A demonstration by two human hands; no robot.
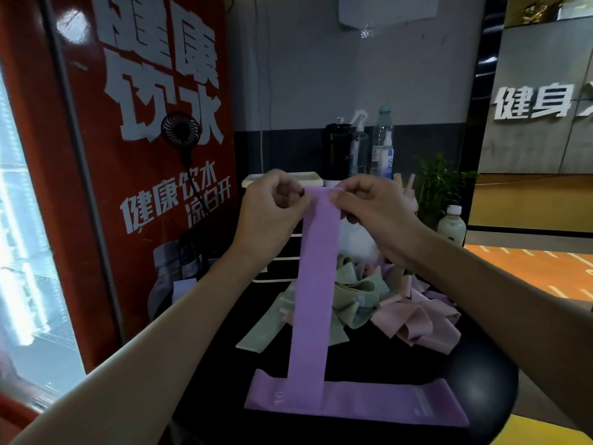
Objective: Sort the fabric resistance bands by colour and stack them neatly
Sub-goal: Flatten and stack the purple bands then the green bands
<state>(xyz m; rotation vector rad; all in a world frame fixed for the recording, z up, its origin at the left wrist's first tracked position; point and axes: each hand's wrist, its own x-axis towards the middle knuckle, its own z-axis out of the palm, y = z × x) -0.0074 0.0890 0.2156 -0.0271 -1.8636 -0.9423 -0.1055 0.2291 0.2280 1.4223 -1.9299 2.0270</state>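
My L hand (272, 200) & R hand (369, 203) each pinch a top corner of the hanging purple band (316, 284), above the flat purple band (369, 403) on the black table (481, 380). Step, as I judge it: stacking purple. Next: lower it square onto that band; green bands (349, 300) & pink bands (420, 322) remain heaped behind.

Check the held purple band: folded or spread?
Spread: the held purple band hangs flat; left hand and right hand pinch its top corners.
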